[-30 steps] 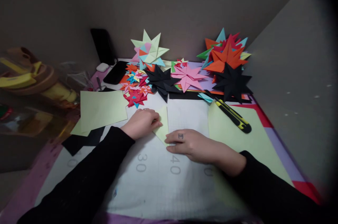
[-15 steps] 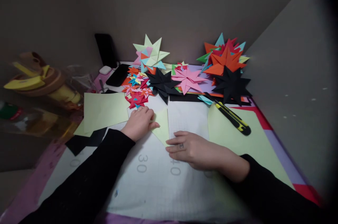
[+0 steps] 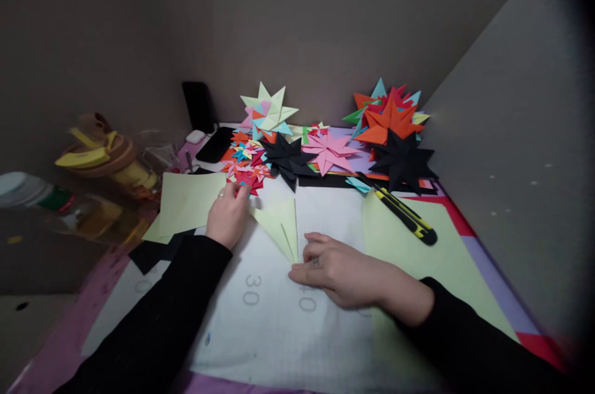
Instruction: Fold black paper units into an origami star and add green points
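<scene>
Left hand [image 3: 227,215] now off folded paper [image 3: 280,225]

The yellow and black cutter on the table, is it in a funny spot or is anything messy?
The cutter lies slanted, half on a pale green sheet. Whether its blade is out cannot be told. Nothing looks spilled or torn.

Pale green folded paper [image 3: 281,225] on a white gridded mat [image 3: 279,319]; black-and-yellow cutter [image 3: 404,214]; black, pink, orange stars [image 3: 325,149].
</scene>
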Demonstrator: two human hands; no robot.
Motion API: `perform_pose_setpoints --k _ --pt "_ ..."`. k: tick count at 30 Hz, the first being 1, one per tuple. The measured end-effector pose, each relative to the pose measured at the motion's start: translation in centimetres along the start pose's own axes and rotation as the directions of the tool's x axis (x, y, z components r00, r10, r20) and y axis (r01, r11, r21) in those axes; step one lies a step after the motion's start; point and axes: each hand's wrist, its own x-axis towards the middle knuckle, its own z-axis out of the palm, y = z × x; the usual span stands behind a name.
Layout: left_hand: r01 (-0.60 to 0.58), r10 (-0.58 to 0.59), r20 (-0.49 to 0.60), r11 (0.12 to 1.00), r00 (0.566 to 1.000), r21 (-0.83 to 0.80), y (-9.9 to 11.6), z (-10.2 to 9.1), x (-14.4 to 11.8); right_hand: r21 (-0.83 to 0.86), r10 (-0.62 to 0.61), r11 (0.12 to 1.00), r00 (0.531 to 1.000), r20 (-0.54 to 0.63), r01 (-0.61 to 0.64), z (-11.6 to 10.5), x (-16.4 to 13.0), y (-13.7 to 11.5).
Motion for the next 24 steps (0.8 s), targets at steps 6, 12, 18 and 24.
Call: perform_pose_setpoints --k 6,12,18,24 --pt "-0.355 0.376 -0.008 0.866 0.926 -0.354 3.7 -2.4 -3.7 -0.135 0.021 0.991 1.0 0.022 -0.017 0.3 0.2 -0.7" --pt "-0.447 0.581 0.445 0.812 0.681 -0.376 4.5 -2.6 -7.1 -0.112 0.034 0.993 0.999 0.033 -0.03 0.4 0.0 -0.7" --pt "-0.276 0.32 0.437 0.947 0.84 -0.163 1.4 -1.5 -5.3 -0.093 0.061 0.994 0.998 0.026 -0.059 0.1 -0.2 -0.9" --pt "-0.182 0.212 0.373 0.977 0.903 -0.115 1.8 -1.3 -5.5 -0.095 0.027 0.995 1.0 -0.014 -0.028 0.9 0.0 -0.5"
